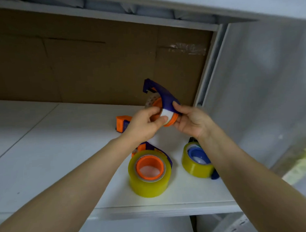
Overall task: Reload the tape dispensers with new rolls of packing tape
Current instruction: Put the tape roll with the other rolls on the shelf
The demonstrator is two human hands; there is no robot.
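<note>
item: blue dispenser (165, 96), raised above shelf (63, 153). your left hand (145, 123) grip: pinching its orange hub (173, 119). your right hand (192, 121) grip: clasping its frame. below: orange-cored roll (149, 185), blue-cored roll (194, 168).

Here's the count: four tape dispensers. There's one raised dispenser (162, 96), purple with an orange hub. A second dispenser (122, 124), orange and purple, lies on the bench (46, 154), half hidden behind a wrist. A third dispenser (150, 145) sits under the near roll, and a fourth dispenser (215, 176) has a blue hub. Full yellow tape rolls: two, the near roll (147, 185) and the right roll (194, 168), one per loaded dispenser. One white core (166, 113) is on the raised one. Hands: two, left hand (144, 124) and right hand (192, 121), both gripping that raised dispenser.
</note>
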